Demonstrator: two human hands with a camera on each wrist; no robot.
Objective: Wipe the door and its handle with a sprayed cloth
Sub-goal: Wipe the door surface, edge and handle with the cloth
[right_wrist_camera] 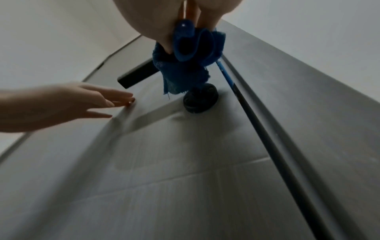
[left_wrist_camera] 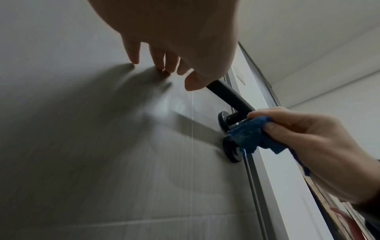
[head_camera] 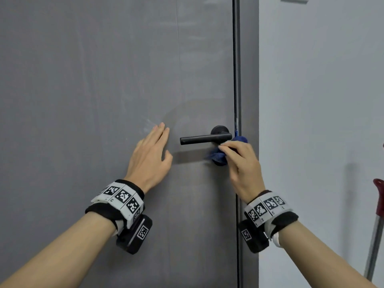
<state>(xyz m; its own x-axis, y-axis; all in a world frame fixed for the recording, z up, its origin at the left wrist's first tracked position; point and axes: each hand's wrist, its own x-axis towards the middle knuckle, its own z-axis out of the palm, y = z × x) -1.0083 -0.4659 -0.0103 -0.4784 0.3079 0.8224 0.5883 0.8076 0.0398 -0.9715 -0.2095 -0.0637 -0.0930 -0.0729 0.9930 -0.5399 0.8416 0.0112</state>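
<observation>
Fingers [head_camera: 225,146] of the right hand [head_camera: 242,165] pinch a bunched dark-blue cloth [head_camera: 218,155] under the pivot end of the matte black lever handle [head_camera: 204,138], right by the grey door [head_camera: 93,80]'s latch edge. Left hand [head_camera: 150,154] rests flat, fingers straight, on bare panel left of the lever tip.

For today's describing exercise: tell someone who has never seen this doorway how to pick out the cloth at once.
Start at the big grey door and follow its right edge down to the black lever handle. Just below the handle's round base, the right hand grips a bunched cloth. It is the only deep blue, soft, crumpled thing there; everything around it is grey, black or hard.
</observation>
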